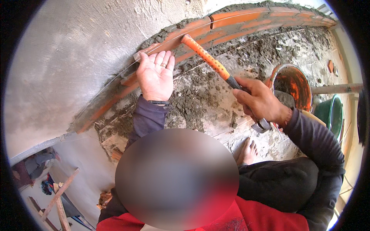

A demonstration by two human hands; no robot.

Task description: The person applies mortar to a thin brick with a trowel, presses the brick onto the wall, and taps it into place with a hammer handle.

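My right hand [258, 100] grips a hammer by the dark part of its handle, near the metal head [262, 125]. The orange grip end [187, 40] points away from me and is at the face of a low course of orange bricks [231, 19] with wet grey mortar. My left hand [156, 75] is palm up with fingers extended, its fingertips at the brick course, left of the handle's end. A thin string runs along the bricks.
Mortar splatters the floor [192, 100]. At the right stand an orange bucket [304, 84] with a grey thing inside, a green tub [335, 111] and a pipe [331, 88]. Wooden scraps [59, 204] lie lower left. My bare foot [248, 150] rests below the hammer.
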